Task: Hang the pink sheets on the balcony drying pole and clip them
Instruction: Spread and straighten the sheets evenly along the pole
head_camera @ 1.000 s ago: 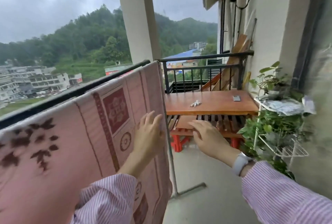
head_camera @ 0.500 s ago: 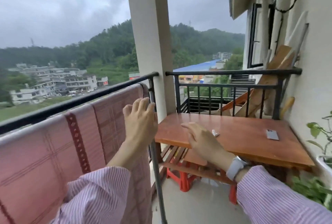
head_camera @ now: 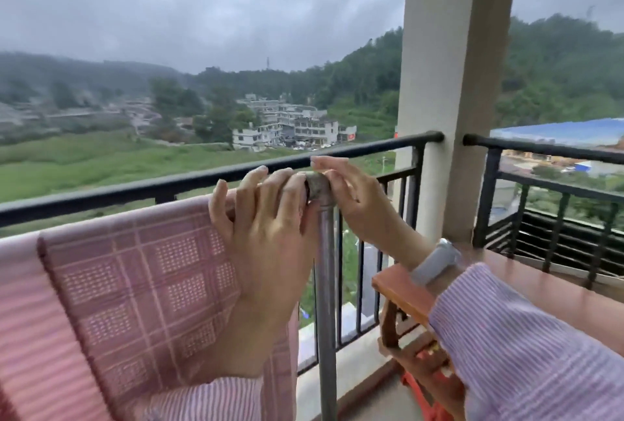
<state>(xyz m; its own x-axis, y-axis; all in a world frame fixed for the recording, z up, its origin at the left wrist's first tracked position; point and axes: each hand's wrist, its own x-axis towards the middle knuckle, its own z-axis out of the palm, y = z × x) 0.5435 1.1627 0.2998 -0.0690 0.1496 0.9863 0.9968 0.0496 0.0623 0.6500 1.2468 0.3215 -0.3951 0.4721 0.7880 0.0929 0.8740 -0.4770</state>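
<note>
A pink checked sheet hangs over the metal drying pole, reaching its right end. The pole's grey corner joint and upright leg show bare beside the sheet's edge. My left hand lies on the sheet at the top, fingers curled over the covered pole next to the joint. My right hand touches the joint from the right, fingertips pinched together at its top. A small pale-orange bit shows under those fingertips; I cannot tell whether it is a clip.
The black balcony railing runs just behind the pole. A beige pillar stands at the right. Under my right forearm is a wooden table, with something red beneath it.
My view has swung left and up toward the railing. My left hand rose to the top of the sheet. My right hand left the table and came up to the pole's corner.
</note>
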